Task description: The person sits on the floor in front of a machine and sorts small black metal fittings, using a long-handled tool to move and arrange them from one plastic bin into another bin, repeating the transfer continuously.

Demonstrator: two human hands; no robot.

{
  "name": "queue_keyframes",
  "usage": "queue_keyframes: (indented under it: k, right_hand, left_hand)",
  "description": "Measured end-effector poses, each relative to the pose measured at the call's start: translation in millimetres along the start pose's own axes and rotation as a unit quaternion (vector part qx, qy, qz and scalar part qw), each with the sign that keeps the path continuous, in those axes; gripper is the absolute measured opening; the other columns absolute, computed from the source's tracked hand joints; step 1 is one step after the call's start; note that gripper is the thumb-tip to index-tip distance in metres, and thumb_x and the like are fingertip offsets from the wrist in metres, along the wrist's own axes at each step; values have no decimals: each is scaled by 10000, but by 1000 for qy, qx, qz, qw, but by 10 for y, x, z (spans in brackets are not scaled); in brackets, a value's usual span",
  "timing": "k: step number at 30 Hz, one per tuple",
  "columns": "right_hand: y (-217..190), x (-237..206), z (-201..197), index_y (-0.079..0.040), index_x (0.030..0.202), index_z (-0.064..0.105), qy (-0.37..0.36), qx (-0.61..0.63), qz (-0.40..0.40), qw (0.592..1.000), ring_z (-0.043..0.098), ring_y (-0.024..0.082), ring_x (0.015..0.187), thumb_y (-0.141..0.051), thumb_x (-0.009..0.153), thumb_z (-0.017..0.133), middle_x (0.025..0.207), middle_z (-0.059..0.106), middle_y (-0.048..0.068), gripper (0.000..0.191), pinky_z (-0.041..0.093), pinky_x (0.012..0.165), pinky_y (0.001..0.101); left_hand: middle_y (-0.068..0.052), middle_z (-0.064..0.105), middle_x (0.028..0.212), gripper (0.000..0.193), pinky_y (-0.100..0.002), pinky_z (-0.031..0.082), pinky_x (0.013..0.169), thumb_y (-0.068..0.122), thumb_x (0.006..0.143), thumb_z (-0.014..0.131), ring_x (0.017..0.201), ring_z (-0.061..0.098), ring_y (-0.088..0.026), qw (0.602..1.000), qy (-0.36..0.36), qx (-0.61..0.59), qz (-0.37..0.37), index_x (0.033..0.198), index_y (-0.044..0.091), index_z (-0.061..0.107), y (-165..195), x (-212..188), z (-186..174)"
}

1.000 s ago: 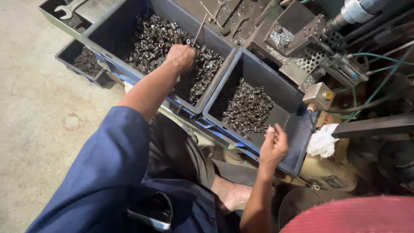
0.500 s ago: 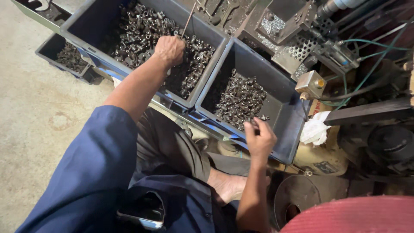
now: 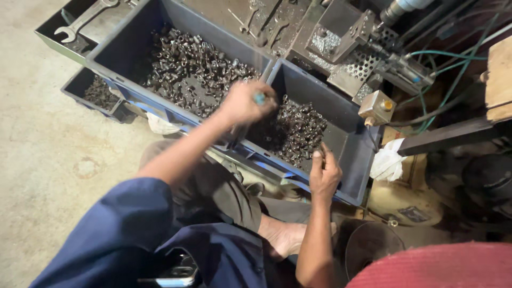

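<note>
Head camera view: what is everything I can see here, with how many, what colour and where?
large bins: two, dark blue-grey, side by side, centre
small metal parts: many, dark grey, heaped in bins
small tray: one, dark, far left, holding more parts
wrench: one, silver, top left
white rag: one, right of bins
machine: grey metal, top, with green hoses
left hand: blurred, over the bins' shared edge
right hand: closed, over right bin
</note>
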State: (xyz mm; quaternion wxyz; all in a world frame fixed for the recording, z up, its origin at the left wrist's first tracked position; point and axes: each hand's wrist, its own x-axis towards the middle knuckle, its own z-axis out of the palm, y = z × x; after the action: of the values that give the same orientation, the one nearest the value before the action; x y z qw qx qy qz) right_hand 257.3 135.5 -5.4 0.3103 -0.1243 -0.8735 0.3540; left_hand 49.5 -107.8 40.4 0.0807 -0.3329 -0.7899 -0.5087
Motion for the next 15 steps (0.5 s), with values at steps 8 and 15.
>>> queue_keyframes:
  k: [8,15]
  right_hand:
    - [740,81,-64,-10,1327,630,-70,420,119,897,695,149,1089,-130,1011,629,1216,713,68,338,556,934,297]
    - [834,117,-165,-5,1143,664,-80,528,155,831,700,207,867,-7,952,696,1021,724,114,194,578,786,336]
  left_hand:
    - [-158,760,982,301,-429,588,830,265,778,776,927,738,-354,977,-144,-104,120,1025,95,752,699,-205,1173]
    - [-173,748,945,283,-474,582,814,255,821,753,919,728,-379,970,-170,-53,166,1044,83,720,784,-145,1168]
